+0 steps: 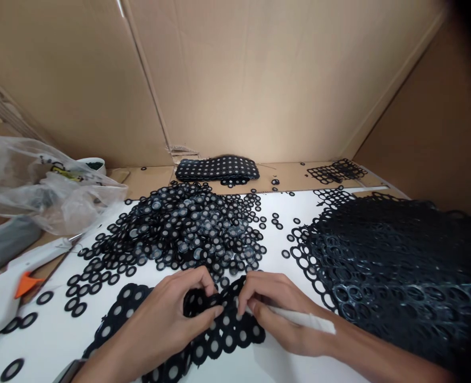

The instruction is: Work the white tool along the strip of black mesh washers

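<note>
A black sheet of joined rings filled with pale discs [228,340] lies on the white surface in front of me. My left hand [179,306] grips its folded upper part, thumb and curled fingers close together at the edge. Pinched in my right hand [277,308] is a slim white stick-like tool [305,319], its back end sticking out past the palm. The tool's tip is hidden by my fingers, which touch the sheet just right of my left thumb. Right behind both hands rises a heap of loose black rings with pale centres [187,223].
A tall pile of black ring netting [387,260] fills the right side. A white glue gun with an orange trigger [16,287] and a clear plastic bag [60,191] are at left. A folded dotted black bundle [217,167] lies before the cardboard wall [259,80].
</note>
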{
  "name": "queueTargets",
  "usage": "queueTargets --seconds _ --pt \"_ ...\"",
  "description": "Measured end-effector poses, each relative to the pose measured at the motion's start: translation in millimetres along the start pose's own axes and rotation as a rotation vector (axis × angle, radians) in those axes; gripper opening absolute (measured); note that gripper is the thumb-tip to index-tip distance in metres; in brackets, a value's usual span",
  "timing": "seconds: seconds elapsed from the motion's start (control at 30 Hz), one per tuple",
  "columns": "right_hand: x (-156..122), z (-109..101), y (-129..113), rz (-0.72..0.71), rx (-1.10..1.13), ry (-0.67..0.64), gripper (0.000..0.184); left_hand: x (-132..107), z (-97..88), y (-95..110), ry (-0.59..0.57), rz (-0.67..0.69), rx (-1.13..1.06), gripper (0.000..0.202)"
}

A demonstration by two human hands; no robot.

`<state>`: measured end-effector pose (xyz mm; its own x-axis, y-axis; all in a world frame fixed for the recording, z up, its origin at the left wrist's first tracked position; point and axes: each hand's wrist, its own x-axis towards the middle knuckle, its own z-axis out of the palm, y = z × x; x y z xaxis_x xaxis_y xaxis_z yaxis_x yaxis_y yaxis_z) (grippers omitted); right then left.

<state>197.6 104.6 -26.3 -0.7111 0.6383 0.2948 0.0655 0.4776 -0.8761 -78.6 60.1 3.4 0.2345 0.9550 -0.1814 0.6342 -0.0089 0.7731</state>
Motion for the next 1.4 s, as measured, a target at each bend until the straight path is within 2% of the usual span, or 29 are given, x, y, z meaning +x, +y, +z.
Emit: queueTargets --seconds 0.33,0.53,0.77,0.9,0.97,1.07,1.3,1.4 --pt "1.1 -1.3 -2.1 -0.019 -0.01 -0.011 0.028 -1.8 -2.2 -1.2 -0.032 0.005 -0.021 0.01" --pt "-3.4 1.7 0.1 -0.108 -0.131 -0.056 0.032 -1.7 -2.0 1.8 -0.038 0.005 -0.102 0.008" --pt "-2.7 6.3 -1.1 -0.142 -0.278 -0.097 0.013 -0.7 -3.1 0.2 -0.051 -0.026 -0.166 0.008" --pt "-1.8 7.2 -3.9 -0.152 -0.216 -0.043 0.023 -0.8 -0.8 2.1 -0.055 -0.007 -0.164 0.008" --pt "-2.6 5.9 -5.3 -0.128 -0.09 0.001 0.03 -1.4 1.1 3.9 -0.061 -0.016 -0.166 0.01" --pt "-4.2 1.4 -7.8 -0.06 0.012 0.061 0.029 -3.0 2.7 4.2 -0.053 -0.017 -0.147 0.019" --pt "-6.5 -9.3 -5.5 0.018 -0.025 0.099 0.03 -5.1 -7.3 -9.4 0.046 0.092 0.066 0.02" --pt "-5.0 -11.1 -3.4 0.044 -0.045 0.096 0.029 -4.9 -13.4 -12.0 0.017 0.111 0.106 0.018"
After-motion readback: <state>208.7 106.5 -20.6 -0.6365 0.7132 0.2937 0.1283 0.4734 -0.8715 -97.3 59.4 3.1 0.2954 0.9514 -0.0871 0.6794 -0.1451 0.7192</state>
